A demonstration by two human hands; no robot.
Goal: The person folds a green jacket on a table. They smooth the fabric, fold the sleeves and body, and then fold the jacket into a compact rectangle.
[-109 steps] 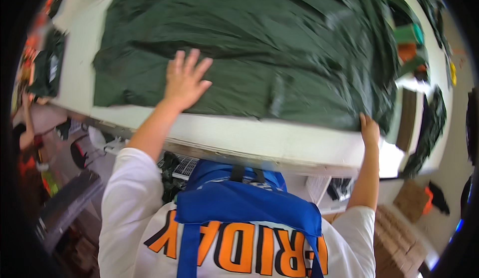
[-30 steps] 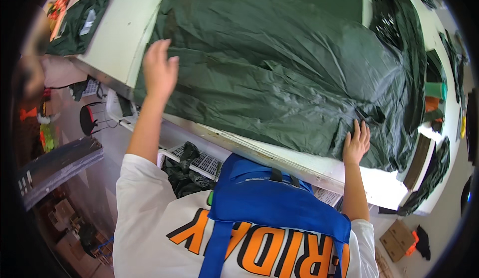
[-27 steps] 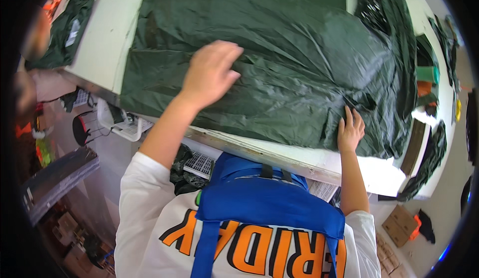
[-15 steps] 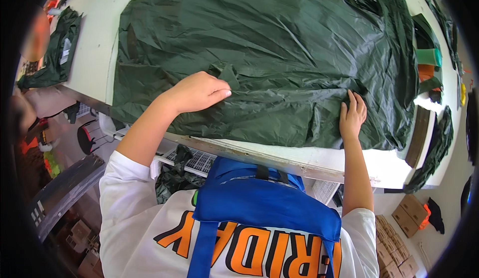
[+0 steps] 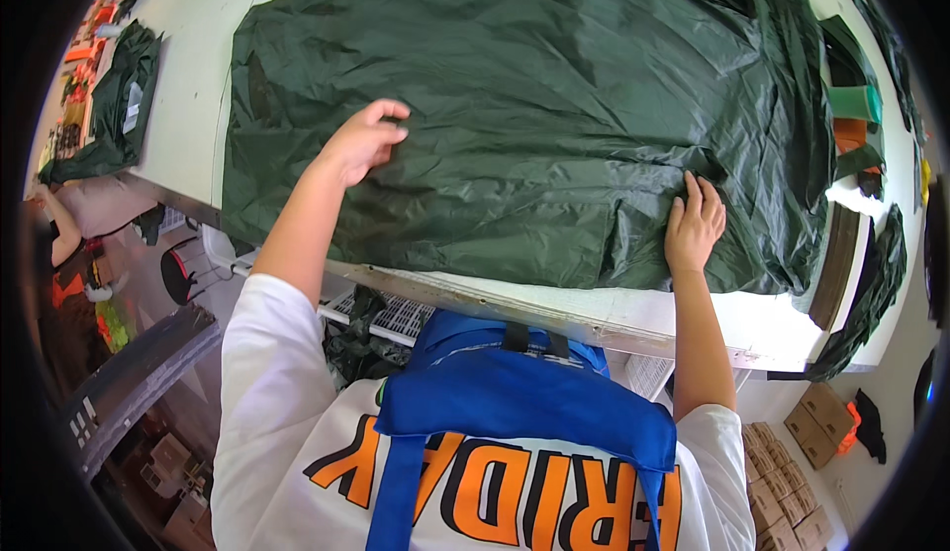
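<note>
A wide dark green sheet of thin, shiny, plastic-like fabric [image 5: 495,86] lies spread and creased over the white table [image 5: 188,136]. Over its left half is my left hand [image 5: 366,140], fingers apart and slightly curled, with nothing in them. Whether those fingertips touch the fabric I cannot tell. My right hand [image 5: 697,223] rests on the right part of the fabric, fingers stretched out near a raised fold. More bunched dark green material lies at the far right corner, partly overlapping the sheet.
Green and orange rolls [image 5: 855,104] stand at the table's right end. Another folded dark green piece [image 5: 124,106] lies at the far left, near a person's arm [image 5: 63,225]. Below the front edge is a white basket [image 5: 401,319] with dark plastic. Cardboard boxes [image 5: 782,492] are stacked at lower right.
My left hand has let go of a pinched bit of fabric and moved away and left, its fingers opening. The fold there lies flatter. My right hand has barely shifted.
</note>
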